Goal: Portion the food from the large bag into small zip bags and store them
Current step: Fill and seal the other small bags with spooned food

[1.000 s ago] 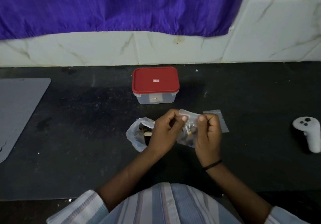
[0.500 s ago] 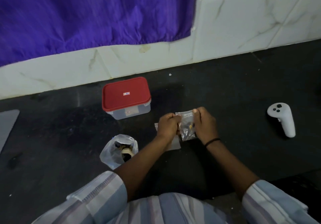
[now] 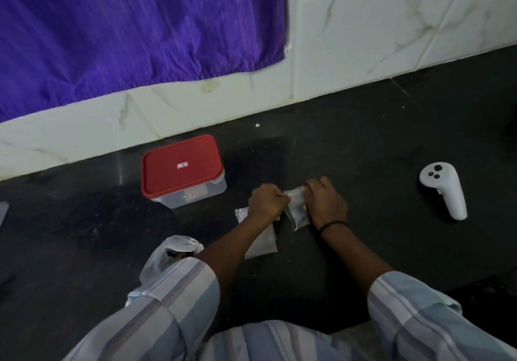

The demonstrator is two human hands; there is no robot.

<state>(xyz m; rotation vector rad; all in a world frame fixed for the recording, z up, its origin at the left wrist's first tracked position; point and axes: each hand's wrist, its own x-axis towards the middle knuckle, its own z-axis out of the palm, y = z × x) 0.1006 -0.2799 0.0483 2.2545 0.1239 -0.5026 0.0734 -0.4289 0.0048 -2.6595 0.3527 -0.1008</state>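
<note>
Far left, I see a grey mat (image 3: 3, 213) just cutting into view on the black counter (image 3: 377, 142). A purple cloth (image 3: 134, 30) hangs over the white marble wall (image 3: 391, 33) behind.

Next right, a clear box (image 3: 195, 195) with a red lid (image 3: 181, 166) stands near the wall, lid on. In front of it and nearer me, the large bag (image 3: 167, 257) lies on the counter, thin clear plastic, mouth loose, dark food showing inside; my left striped sleeve (image 3: 173, 299) covers its lower part.

Centre: a flat empty zip bag (image 3: 261, 244) lies on the counter under my left forearm. My left hand (image 3: 267, 202) is curled tight and pinches the top left corner of the small bag (image 3: 298, 211). My right hand (image 3: 326, 202) pinches the top right corner, fingers bent over the edge. The small bag is stretched between the two hands, its top edge taut, its bottom at or just over the counter; I cannot tell if it touches. A few dark bits and one yellowish bit show inside. I cannot tell if the zip is closed. A black band (image 3: 333, 225) sits on my right wrist.

Far right, a white controller (image 3: 444, 190) lies on the counter, well apart from my hands, buttons up.
</note>
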